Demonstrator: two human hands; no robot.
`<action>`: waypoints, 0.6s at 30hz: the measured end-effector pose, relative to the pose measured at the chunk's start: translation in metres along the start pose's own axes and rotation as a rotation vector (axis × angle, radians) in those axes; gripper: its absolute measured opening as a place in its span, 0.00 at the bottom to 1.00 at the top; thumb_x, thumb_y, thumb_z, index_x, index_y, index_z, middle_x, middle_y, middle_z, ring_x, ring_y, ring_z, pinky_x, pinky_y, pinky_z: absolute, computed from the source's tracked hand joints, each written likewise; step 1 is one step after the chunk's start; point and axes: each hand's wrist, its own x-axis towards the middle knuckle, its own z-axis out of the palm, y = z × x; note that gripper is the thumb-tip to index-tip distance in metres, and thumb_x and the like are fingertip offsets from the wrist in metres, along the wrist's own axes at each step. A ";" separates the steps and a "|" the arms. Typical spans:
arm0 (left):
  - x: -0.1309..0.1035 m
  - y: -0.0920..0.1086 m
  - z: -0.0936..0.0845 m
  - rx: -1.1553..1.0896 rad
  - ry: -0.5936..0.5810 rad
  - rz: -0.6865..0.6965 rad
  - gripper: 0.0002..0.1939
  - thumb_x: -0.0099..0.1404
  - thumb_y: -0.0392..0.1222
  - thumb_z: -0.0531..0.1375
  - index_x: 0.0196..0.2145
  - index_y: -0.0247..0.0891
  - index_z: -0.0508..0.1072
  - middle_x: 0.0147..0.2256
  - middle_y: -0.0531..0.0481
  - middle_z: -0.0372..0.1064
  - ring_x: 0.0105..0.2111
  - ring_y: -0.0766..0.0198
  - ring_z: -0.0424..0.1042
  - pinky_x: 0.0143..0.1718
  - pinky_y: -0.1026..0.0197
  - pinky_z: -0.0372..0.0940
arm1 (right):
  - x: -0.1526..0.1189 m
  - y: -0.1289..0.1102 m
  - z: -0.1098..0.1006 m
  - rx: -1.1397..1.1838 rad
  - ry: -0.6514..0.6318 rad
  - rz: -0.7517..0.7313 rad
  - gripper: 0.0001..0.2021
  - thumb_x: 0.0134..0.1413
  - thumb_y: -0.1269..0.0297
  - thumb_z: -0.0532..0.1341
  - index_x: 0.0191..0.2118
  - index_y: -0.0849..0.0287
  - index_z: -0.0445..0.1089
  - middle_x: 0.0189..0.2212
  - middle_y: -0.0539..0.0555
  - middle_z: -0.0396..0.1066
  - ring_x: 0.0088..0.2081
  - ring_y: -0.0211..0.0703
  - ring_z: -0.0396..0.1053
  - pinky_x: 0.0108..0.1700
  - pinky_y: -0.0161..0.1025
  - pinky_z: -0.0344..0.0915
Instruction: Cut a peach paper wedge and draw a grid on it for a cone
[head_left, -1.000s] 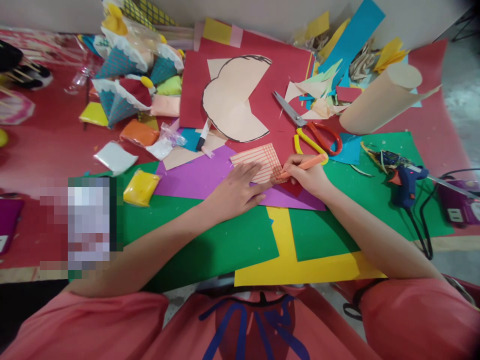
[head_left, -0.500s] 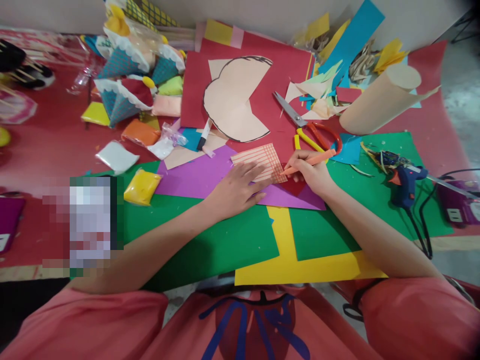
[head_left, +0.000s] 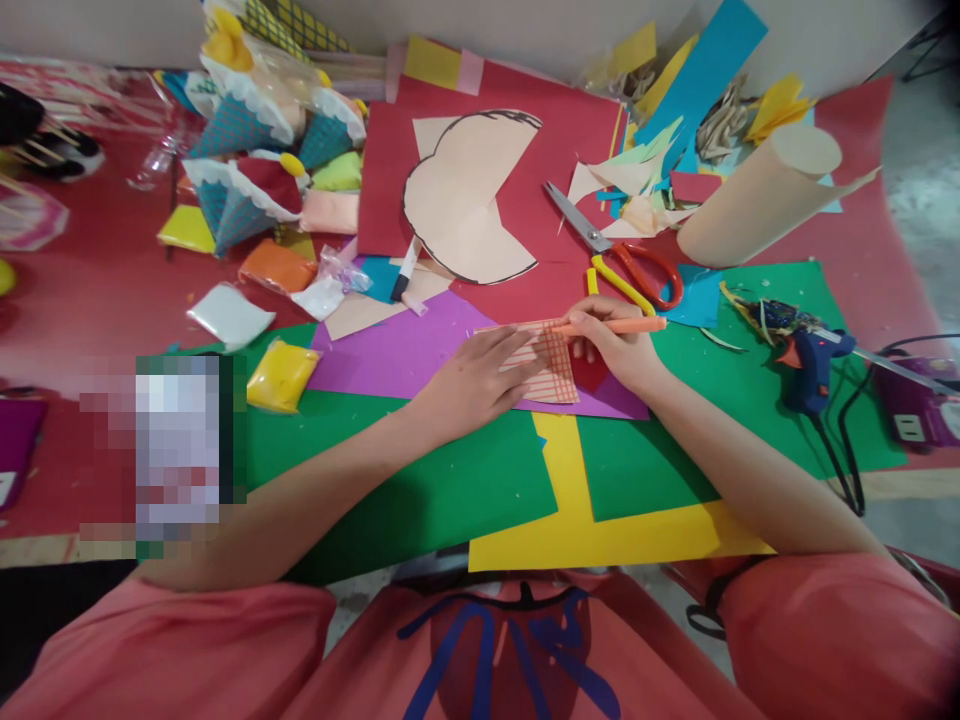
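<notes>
My left hand (head_left: 480, 378) lies flat with its fingers stretched over a small cream paper (head_left: 551, 375) drawn with an orange grid. That paper rests on a purple sheet (head_left: 382, 360). In my right hand (head_left: 611, 345) is an orange marker pen (head_left: 626, 326), its tip at the paper's upper edge. Just beyond the right hand lie scissors (head_left: 619, 262) with red and yellow handles, blades apart. A cream paper shape (head_left: 469, 200) with a black outline sits on a red sheet (head_left: 382, 170) farther back.
A blue glue gun (head_left: 810, 370) with its cable lies at right, near a rolled cream paper (head_left: 757, 200). Decorated blue cones (head_left: 244, 205) and several clay packets (head_left: 283, 376) occupy the left. Paper scraps (head_left: 637, 190) lie at the back; green card (head_left: 420, 480) covers the front.
The gridded paper has turned clockwise and come slightly nearer to me. The marker's tip has moved up to the paper's top edge, and the pen now lies more level.
</notes>
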 end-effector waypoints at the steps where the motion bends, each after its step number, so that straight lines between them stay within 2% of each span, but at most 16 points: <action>1: 0.000 0.001 0.000 -0.004 -0.015 0.005 0.17 0.73 0.42 0.51 0.54 0.37 0.71 0.58 0.36 0.66 0.59 0.48 0.63 0.57 0.43 0.63 | 0.000 0.001 0.000 -0.009 0.002 -0.001 0.12 0.56 0.57 0.60 0.27 0.59 0.68 0.16 0.46 0.64 0.17 0.30 0.59 0.20 0.32 0.55; 5: -0.001 0.003 -0.003 -0.003 -0.063 0.026 0.17 0.73 0.43 0.50 0.55 0.38 0.70 0.57 0.36 0.67 0.58 0.47 0.64 0.56 0.43 0.64 | 0.001 0.002 0.001 -0.025 -0.004 -0.012 0.10 0.54 0.59 0.61 0.29 0.60 0.69 0.17 0.46 0.65 0.18 0.31 0.60 0.22 0.33 0.56; 10: 0.000 0.005 -0.003 0.003 -0.063 0.030 0.17 0.73 0.43 0.51 0.54 0.37 0.71 0.58 0.36 0.66 0.59 0.47 0.64 0.56 0.43 0.63 | 0.002 0.003 0.003 -0.061 -0.021 -0.041 0.08 0.54 0.62 0.60 0.28 0.60 0.69 0.21 0.48 0.67 0.20 0.32 0.61 0.24 0.34 0.57; 18: 0.000 0.005 -0.003 0.001 -0.043 0.032 0.17 0.72 0.43 0.52 0.54 0.37 0.71 0.57 0.36 0.67 0.58 0.46 0.64 0.56 0.44 0.64 | 0.003 0.006 0.003 -0.094 -0.033 -0.058 0.10 0.56 0.59 0.61 0.29 0.60 0.70 0.23 0.49 0.69 0.23 0.33 0.62 0.26 0.34 0.58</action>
